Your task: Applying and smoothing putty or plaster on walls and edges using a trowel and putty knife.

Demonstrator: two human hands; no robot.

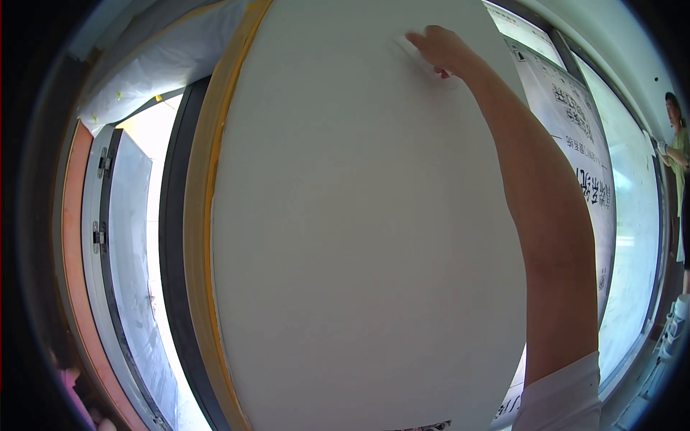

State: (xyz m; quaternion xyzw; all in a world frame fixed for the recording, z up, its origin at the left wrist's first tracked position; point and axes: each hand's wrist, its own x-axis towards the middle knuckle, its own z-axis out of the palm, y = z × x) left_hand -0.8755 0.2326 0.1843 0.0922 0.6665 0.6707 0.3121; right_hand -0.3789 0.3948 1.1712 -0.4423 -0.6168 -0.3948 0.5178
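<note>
My right arm reaches up from the lower right across a wide off-white wall panel (359,215). High on this panel, my right hand (444,54) is closed, its fingers bent against or just off the surface. A pale, thin edge shows at the fingertips, but blur hides what it belongs to. A soft shadow falls on the panel below the hand. My left hand is not in view.
Yellow-brown tape or trim (203,215) borders the panel on the left, beside a dark frame and an open door (133,251). Plastic sheeting (165,61) hangs above. At right are a printed poster (568,144), a window (632,237) and another person (677,154). Something pink (72,381) shows lower left.
</note>
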